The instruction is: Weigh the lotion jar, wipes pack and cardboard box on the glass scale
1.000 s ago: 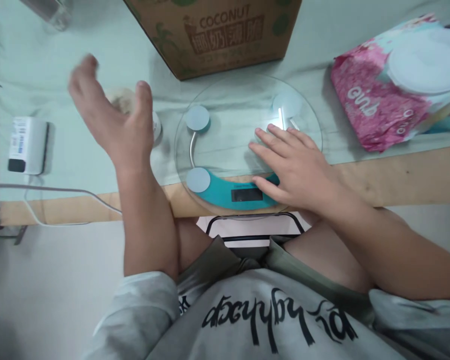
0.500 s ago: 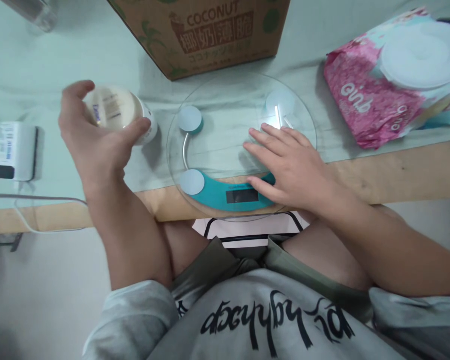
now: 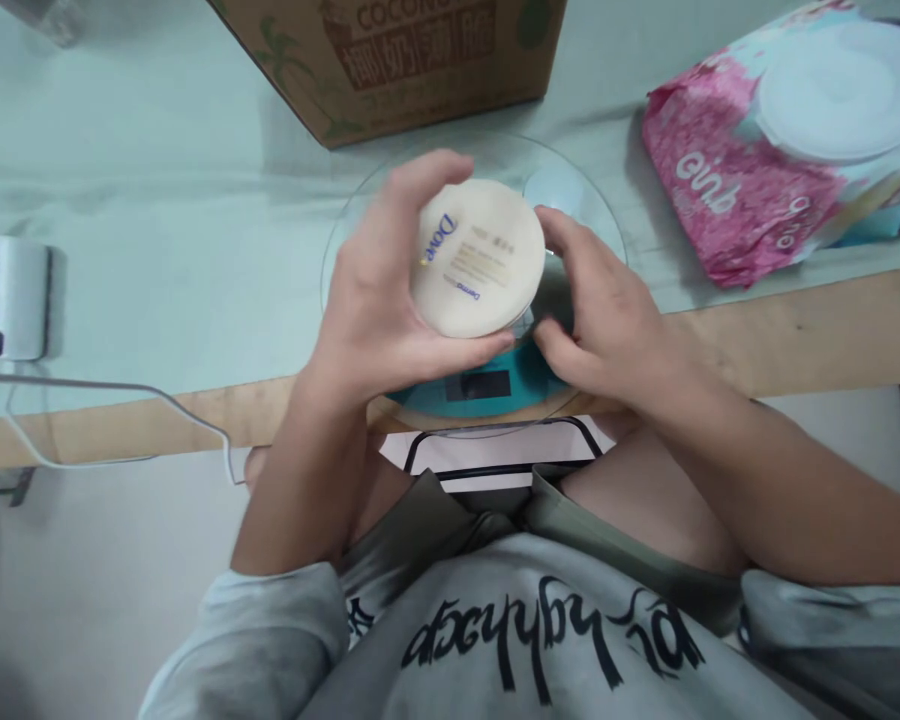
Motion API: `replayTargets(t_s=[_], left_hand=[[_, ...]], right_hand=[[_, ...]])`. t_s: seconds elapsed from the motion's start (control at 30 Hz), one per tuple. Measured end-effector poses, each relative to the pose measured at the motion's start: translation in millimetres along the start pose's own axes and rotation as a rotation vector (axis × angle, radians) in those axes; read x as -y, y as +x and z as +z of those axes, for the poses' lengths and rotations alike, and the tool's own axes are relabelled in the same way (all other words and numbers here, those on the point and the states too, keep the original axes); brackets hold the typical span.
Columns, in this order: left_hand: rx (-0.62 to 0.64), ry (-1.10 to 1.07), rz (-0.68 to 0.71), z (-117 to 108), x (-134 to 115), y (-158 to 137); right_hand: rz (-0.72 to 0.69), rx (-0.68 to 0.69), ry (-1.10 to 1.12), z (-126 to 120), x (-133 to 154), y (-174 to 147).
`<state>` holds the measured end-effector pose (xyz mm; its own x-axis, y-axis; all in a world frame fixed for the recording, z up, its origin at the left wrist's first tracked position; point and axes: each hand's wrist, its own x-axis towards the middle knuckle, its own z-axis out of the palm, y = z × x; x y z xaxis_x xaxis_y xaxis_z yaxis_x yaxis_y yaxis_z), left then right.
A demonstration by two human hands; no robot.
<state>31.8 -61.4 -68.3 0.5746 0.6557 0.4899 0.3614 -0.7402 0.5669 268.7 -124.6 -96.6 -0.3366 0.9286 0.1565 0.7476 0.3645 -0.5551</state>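
Observation:
A round cream jar (image 3: 480, 258) with a pale lid marked "Dove" is gripped by my left hand (image 3: 379, 290), its thumb along the near side and its fingers round the far side. The jar is held over a round glass scale (image 3: 577, 385) with a teal base and a dark display. My right hand (image 3: 604, 300) is at the jar's right side, thumb and fingers apart and curved toward it; whether a fingertip touches the jar I cannot tell. Much of the scale is hidden under the jar and hands.
Behind the scale stands a brown cardboard box (image 3: 420, 70). A pink wipes pack (image 3: 742, 190) with a white lid lies at the right. On the left sit a white device (image 3: 4, 295) and a cable (image 3: 120, 382). The table's wooden front edge (image 3: 810, 335) runs close to my lap.
My left hand has carried the jar from the table left of the scale to above the scale. My right hand has lifted from the glass and turned toward the jar.

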Motion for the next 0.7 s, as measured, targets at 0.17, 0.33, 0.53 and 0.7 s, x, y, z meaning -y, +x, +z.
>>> replayTargets(t_s=[0.17, 0.33, 0.53, 0.7], left_hand=[[0.046, -0.387, -0.193, -2.2, 29.8, -15.4], [-0.599, -0.369, -0.571, 13.9, 64.5, -31.3], [-0.340, -0.373, -0.471, 9.5, 61.8, -27.1], [0.018, -0.301, -0.185, 11.6, 12.6, -17.8]], right_hand=[[0.077, 0.065, -0.015, -8.1, 0.4, 2.4], [0.111, 0.083, -0.012, -9.1, 5.2, 3.4], [0.141, 0.093, -0.051, -6.8, 8.5, 3.9], [0.103, 0.079, -0.054, -6.6, 11.2, 5.8]])
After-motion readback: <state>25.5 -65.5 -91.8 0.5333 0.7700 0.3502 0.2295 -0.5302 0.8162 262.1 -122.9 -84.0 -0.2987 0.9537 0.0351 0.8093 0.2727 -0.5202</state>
